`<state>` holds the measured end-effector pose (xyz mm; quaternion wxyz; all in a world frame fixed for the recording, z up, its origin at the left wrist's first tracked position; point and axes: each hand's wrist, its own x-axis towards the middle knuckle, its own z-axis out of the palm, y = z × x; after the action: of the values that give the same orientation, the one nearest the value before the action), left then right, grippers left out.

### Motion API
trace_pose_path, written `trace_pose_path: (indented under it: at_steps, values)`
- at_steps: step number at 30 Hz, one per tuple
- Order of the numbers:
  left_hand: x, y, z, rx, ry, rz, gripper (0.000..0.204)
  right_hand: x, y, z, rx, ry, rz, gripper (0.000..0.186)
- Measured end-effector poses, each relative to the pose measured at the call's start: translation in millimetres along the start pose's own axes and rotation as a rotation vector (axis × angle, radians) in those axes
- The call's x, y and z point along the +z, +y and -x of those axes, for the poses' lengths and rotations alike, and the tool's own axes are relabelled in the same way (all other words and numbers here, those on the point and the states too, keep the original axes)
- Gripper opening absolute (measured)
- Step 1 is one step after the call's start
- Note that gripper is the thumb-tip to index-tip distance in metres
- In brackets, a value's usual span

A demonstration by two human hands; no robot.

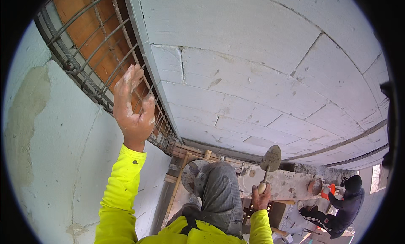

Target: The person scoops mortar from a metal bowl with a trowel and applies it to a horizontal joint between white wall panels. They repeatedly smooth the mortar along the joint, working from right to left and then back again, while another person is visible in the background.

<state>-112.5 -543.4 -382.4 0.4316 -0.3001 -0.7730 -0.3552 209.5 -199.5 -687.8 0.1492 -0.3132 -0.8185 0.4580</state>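
Note:
My left hand (134, 111) is raised in front of a steel rebar cage (95, 81), its fingers stretched up and the thumb apart. Pale mortar or dust smears the skin, and nothing is in that hand. Whether the fingertips touch the bars, I cannot tell. Lower down, my right hand (260, 198) is closed around the light handle of a trowel (271, 158). The trowel's rounded grey blade points up and away from me, with mortar residue on it. Behind the rebar shows an orange-brown board (74, 14).
A white block wall (253, 71) rises ahead; a grey patch marks the left wall (63, 151). Below are a stained plank platform (291, 185), a round grey disc (193, 176) by my knee and a dark bucket (314, 186). At right, a person (344, 206) holds an orange bucket (328, 191).

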Motion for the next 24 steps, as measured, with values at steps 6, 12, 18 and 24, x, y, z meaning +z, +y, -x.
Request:
trace_pose_path:
  at_steps: [6, 12, 18, 24]
  values:
    - [21, -5, -102, 0.311, 0.126, -0.138, 0.065, 6, -128, -131, -0.597, 0.177, -0.035, 0.043]
    - [62, -16, -254, 0.513, 0.372, -0.19, 0.062, -76, -317, -256, -0.775, 0.226, -0.552, 0.034]
    - [48, -8, -363, 0.464, 0.271, -0.264, 0.064, -193, -493, -307, -0.951, 0.46, -0.513, 0.034]
    - [49, -36, -385, 0.316, 0.027, -0.335, 0.053, -245, -567, -332, -0.796, 0.546, -0.417, 0.039]
